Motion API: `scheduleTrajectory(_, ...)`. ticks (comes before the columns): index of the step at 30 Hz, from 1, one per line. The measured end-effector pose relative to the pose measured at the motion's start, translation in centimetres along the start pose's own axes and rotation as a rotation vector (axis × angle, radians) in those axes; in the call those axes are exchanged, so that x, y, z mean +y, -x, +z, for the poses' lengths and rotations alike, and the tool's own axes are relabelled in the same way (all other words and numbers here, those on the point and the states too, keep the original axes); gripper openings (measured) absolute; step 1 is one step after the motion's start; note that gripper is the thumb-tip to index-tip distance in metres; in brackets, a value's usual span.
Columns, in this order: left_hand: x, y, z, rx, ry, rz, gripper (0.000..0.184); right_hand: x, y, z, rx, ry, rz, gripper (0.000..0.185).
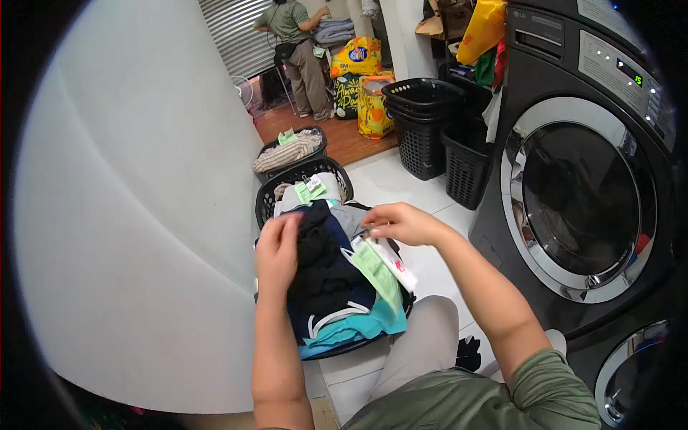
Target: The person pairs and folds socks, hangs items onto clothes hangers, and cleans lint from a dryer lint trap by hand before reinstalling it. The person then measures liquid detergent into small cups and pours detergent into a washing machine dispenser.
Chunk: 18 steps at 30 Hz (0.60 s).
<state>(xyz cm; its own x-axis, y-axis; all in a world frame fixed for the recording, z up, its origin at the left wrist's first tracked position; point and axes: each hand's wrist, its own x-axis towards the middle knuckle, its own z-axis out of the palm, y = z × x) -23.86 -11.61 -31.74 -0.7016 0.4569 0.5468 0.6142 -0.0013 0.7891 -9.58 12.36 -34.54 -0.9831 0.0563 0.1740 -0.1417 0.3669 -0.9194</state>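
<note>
A black basket heaped with clothes stands in front of me. On top lies a crumpled black garment (319, 261), over navy cloth with white trim and turquoise cloth (358, 326). My left hand (278, 247) is at the black garment's left edge, fingers bent and partly blurred; whether they grip it is unclear. At the pile's right side, my right hand (403, 223) pinches something small at the top of a pale green paper slip (378, 274) and a white tag with red marks (403, 268).
Beyond are two more laundry baskets (347, 175), stacked black baskets (426, 136) and yellow bags (376, 107). A large dark washer (580, 208) stands right, a white curved surface (150, 215) left. At the back, another person (295, 54) stands beside folded cloth.
</note>
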Motion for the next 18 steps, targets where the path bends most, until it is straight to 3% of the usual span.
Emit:
scheduleTrajectory(2,-1.9,-3.9,3.0,-0.271,-0.222,-0.110,0.037,3.3,-3.5,0.4,0.025,0.170,-0.094,0.028)
scheduleTrajectory(3,-1.0,-4.6,4.2,-0.495,-0.330,-0.205,0.041,4.5,-4.4,1.0,0.145,0.440,-0.225,0.025)
scheduleTrajectory(5,-2.7,-5.5,6.6,-0.799,-0.621,-0.284,0.047,5.8,-5.3,2.5,0.342,0.382,-0.147,0.026)
scheduleTrajectory(7,-4.2,-3.8,8.4,-0.637,-0.885,-0.026,0.049,6.9,-5.5,3.1,0.392,0.332,-0.122,0.026)
scheduleTrajectory(11,-5.5,-2.4,9.4,-0.561,-0.962,0.065,0.037,8.4,-5.2,3.5,0.414,0.257,-0.092,0.027)
scheduleTrajectory(14,-6.8,-2.2,9.8,-0.527,-0.969,0.031,0.032,8.1,-5.1,3.3,0.397,0.263,-0.170,0.022)
scheduleTrajectory(18,-6.9,-2.3,9.9,-0.499,-0.933,-0.018,0.027,7.3,-6.0,2.4,0.408,0.251,-0.119,0.016)
